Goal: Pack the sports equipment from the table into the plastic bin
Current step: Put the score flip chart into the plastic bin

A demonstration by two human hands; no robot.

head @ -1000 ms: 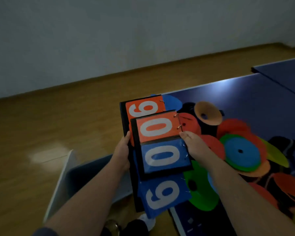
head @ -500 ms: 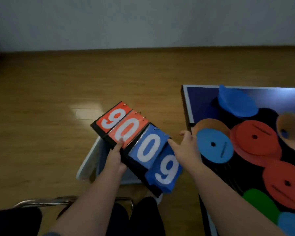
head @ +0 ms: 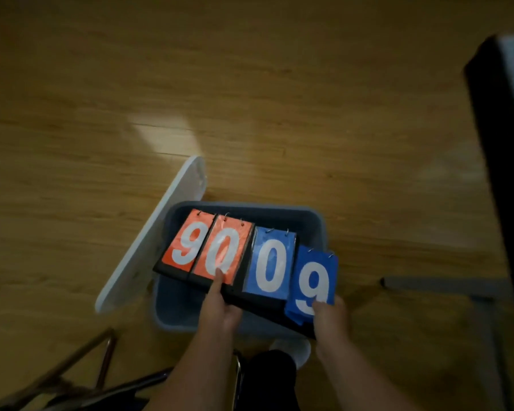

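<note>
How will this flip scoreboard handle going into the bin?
The scoreboard backing is likely stiff: held over the bin, it shows no sag. Its ring-hung cards look floppy; the blue 9 card hangs askew. Probably light: left hand and right hand hold its near edge.

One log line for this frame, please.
scoreboard: held across plastic bin opening, not released | left hand: grips near edge, thumb on orange 0 | right hand: grips blue 9 end | lid: beside bin
</note>
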